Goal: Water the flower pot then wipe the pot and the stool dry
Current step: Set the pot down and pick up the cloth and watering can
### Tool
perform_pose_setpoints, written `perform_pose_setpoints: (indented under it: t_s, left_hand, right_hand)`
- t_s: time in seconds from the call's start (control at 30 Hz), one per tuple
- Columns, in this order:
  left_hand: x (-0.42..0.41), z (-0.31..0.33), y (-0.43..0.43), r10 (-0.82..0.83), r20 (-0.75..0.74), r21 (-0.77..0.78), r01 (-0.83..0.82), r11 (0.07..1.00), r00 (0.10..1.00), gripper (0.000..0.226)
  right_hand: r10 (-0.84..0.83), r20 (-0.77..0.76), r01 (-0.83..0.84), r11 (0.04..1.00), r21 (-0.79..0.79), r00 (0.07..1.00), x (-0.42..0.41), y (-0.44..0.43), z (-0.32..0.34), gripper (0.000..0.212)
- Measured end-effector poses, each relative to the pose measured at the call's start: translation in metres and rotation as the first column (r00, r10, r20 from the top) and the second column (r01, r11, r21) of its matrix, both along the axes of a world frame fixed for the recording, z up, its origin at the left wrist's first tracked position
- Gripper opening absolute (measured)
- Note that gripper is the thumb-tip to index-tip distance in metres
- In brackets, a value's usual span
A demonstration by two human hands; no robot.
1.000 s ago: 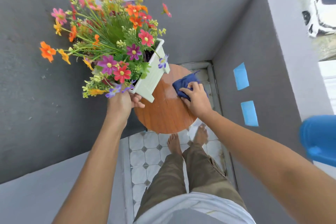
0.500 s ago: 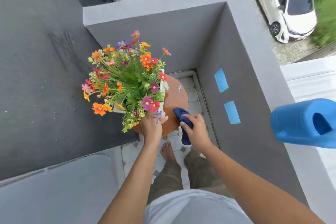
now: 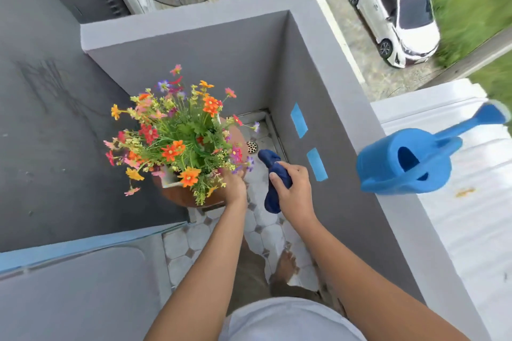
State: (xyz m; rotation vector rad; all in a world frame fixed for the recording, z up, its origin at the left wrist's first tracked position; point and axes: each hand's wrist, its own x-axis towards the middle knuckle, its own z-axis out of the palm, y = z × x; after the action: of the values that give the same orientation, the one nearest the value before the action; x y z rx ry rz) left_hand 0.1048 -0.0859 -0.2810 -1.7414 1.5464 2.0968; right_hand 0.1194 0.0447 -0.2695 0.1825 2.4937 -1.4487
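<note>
The white flower pot (image 3: 169, 179), full of orange, red, pink and purple flowers, sits on the round brown stool (image 3: 182, 198) in the corner of a narrow balcony. My left hand (image 3: 235, 187) grips the pot's near right side, and the flowers partly hide its fingers. To the right of the stool, my right hand (image 3: 295, 192) holds a dark blue cloth (image 3: 273, 174) off the stool and above the tiled floor. A blue watering can (image 3: 407, 165) stands on the parapet ledge at the right.
Grey walls close in the tiled floor (image 3: 266, 232) on the left, back and right. A floor drain (image 3: 251, 147) lies in the far corner. Two blue tape patches (image 3: 299, 120) mark the right wall. My bare foot (image 3: 285, 261) is below the stool. A white car (image 3: 396, 8) stands far below.
The pot went from being lifted in my left hand to resting on the stool. My right hand stopped wiping the stool top and carried the cloth off to the right. The view rose.
</note>
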Motion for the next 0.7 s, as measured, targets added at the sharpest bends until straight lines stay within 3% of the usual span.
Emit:
perform_pose_setpoints:
  t_s: [0.07, 0.13, 0.23, 0.33, 0.47, 0.53, 0.6, 0.7]
  left_hand:
    - [0.004, 0.001, 0.003, 0.026, 0.0, 0.027, -0.026, 0.999, 1.0, 0.04]
    - [0.01, 0.008, 0.008, 0.067, 0.009, -0.054, -0.066, 0.996, 0.998, 0.044]
    - [0.02, 0.017, 0.028, -0.13, 0.067, -0.155, 0.139, 0.978, 0.989, 0.048]
    - [0.016, 0.038, 0.056, -0.345, 0.013, -0.188, 0.341, 0.921, 0.939, 0.054]
    - [0.002, 0.147, 0.118, -0.417, -0.242, -0.343, 0.324, 0.881, 0.876, 0.023]
    - [-0.007, 0.177, 0.14, -0.42, -0.41, -0.323, 0.301, 0.897, 0.81, 0.018]
    - [-0.015, 0.201, 0.18, -0.467, -0.499, -0.256, 0.391, 0.884, 0.73, 0.018]
    - [-0.022, 0.214, 0.236, -0.504, -0.481, 0.009, 0.579, 0.815, 0.718, 0.034]
  right_hand:
    - [-0.013, -0.052, 0.011, 0.999, -0.037, 0.999, 0.001, 0.014, 0.029, 0.028]
    - [-0.014, -0.127, 0.003, 0.996, -0.085, 0.992, 0.002, 0.028, 0.058, 0.027]
    - [-0.052, -0.243, 0.016, 0.989, -0.145, 0.969, 0.001, 0.044, 0.107, 0.025]
    - [-0.138, -0.347, 0.057, 0.971, -0.232, 0.928, -0.003, 0.067, 0.157, 0.025]
    - [-0.327, -0.459, 0.17, 0.921, -0.35, 0.826, 0.004, 0.124, 0.214, 0.028]
    - [-0.382, -0.488, 0.209, 0.904, -0.372, 0.785, 0.004, 0.145, 0.23, 0.029]
    - [-0.46, -0.54, 0.296, 0.882, -0.365, 0.705, 0.005, 0.182, 0.243, 0.031]
    - [-0.546, -0.544, 0.413, 0.838, -0.357, 0.637, 0.004, 0.225, 0.246, 0.028]
